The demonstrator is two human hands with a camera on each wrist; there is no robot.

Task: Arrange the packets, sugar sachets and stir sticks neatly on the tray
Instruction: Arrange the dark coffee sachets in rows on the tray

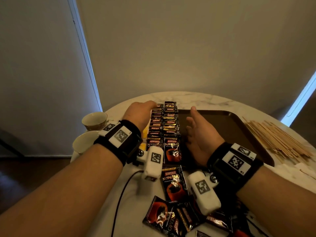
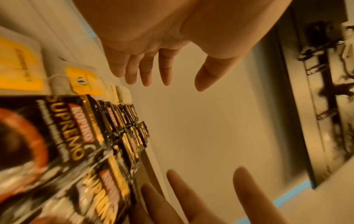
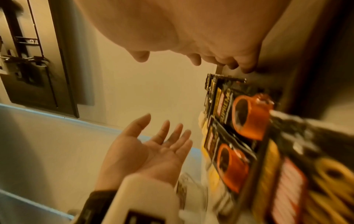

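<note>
Two cups point(image 1: 93, 119) are seen at the left edge of the round table point(image 1: 196, 98). Just right of them, the left hand point(image 1: 140, 112) is held flat with straight fingers beside two rows of coffee packets point(image 1: 164, 124) in the frame's centre; yellow-tagged tea bags point(image 2: 84, 80) lie alongside the rows. The right hand point(image 1: 200, 134), fingers straight and empty, is held on the rows' other side, over the tray point(image 1: 239, 127). Loose packets point(image 1: 172, 216) are scattered at lower centre. Stir sticks point(image 1: 277, 139) are piled at right, off the tray.
</note>
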